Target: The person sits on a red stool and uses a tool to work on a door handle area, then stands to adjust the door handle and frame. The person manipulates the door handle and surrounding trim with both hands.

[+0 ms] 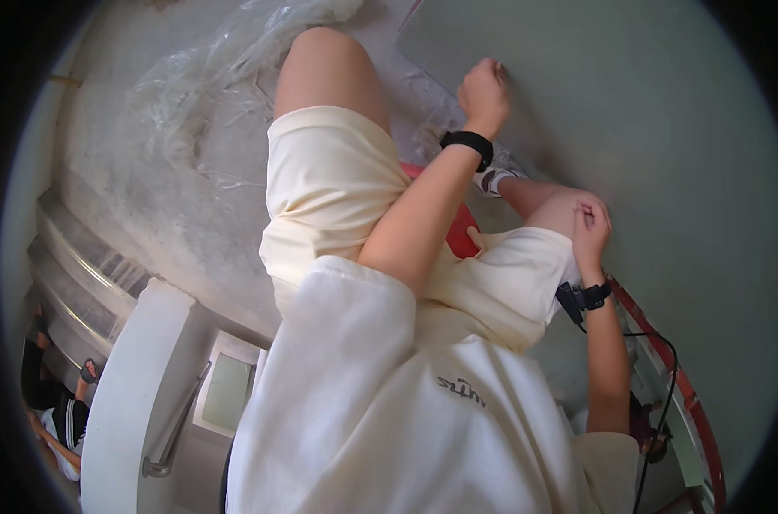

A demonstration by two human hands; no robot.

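My left hand is closed in a fist beside a large grey-green panel. What it holds, if anything, is too small or hidden to name. A black band circles that wrist. Against my bent right knee rests my right hand, its fingers curled and pressed together; I cannot make out anything in them. The right wrist carries a black strap with a small box, and a black cable runs from it. Cream shorts cover my thighs.
Crumpled clear plastic sheeting lies on the dusty grey floor. Part of a red seat shows between my legs. A white pillar stands at lower left, with another person beyond it. A red-edged rail curves at right.
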